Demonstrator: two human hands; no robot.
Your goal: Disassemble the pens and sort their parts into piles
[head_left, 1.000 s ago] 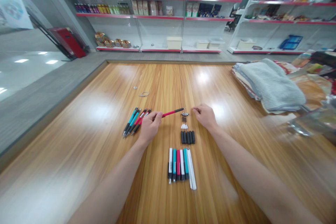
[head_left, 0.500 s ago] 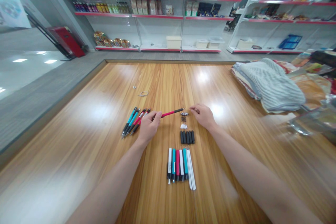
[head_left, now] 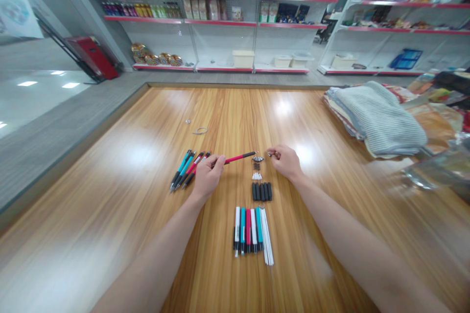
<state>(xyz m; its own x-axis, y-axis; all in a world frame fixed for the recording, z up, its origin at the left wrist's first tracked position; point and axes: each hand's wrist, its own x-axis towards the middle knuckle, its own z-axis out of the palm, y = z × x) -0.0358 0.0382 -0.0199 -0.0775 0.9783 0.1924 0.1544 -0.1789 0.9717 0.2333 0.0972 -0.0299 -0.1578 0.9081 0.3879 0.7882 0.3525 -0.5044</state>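
My left hand [head_left: 209, 175] is closed on a pink pen barrel [head_left: 235, 158] with a black grip, whose black end points right. Beside a fan of small silvery pen tips [head_left: 258, 159], my right hand [head_left: 285, 161] pinches a small silvery pen tip [head_left: 270, 154], apart from the barrel. Below the fan lie small dark springs [head_left: 256, 167], short white pieces [head_left: 256, 176] and a row of black rubber grips [head_left: 262, 191]. Nearer me are white, blue and pink barrels [head_left: 248, 227] and thin white refills [head_left: 268, 237]. Blue and pink pens [head_left: 182, 171] lie left of my left hand.
A thin grey loop [head_left: 200, 131] and a small shiny bit [head_left: 188, 122] lie farther back on the wooden table [head_left: 110, 215]. Folded cloths [head_left: 378, 115] and a clear container [head_left: 436, 168] occupy the right side. Stocked shelves [head_left: 220, 23] stand beyond.
My right hand has drawn slightly right from the fan of tips, and a silvery tip now shows between its fingers. The left hand and pink barrel have hardly moved.
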